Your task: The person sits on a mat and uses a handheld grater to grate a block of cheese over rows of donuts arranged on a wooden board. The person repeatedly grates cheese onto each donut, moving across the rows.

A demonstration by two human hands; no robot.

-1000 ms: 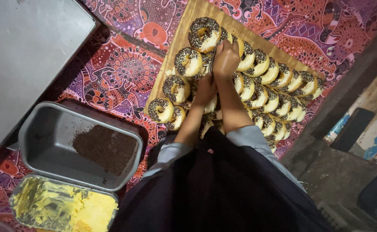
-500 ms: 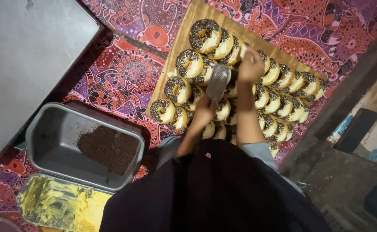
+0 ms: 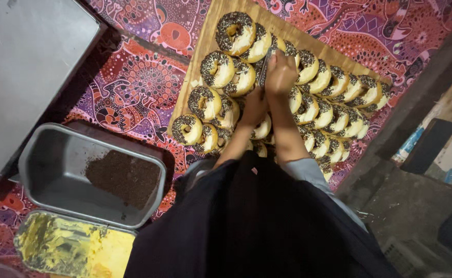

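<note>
Dim, warm light from above; deep shadows at right, slight blur.

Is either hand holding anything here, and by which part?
The right hand grips a thin metal utensil by its upper end, over the doughnuts. Whether the left hand holds anything cannot be told.

- Wooden board (image 3: 201,56): pale, matt, unpolished wood.
- Doughnuts (image 3: 235,32): soft, smooth dough with a faint sheen, tops rough with dark chocolate sprinkles.
- Cloth (image 3: 133,77) under the board: printed fabric, matt, in red and purple patterns.
- Metal pan (image 3: 51,170): dull grey metal, smooth walls, holding a grainy heap of sprinkles (image 3: 123,177).
- Foil-like tray (image 3: 56,247): crinkled and shiny, smeared with glossy yellow spread.
- Grey slab (image 3: 25,56) at the upper left: flat, matt, smooth.
- Dark garment (image 3: 257,226): matt cloth.
</note>
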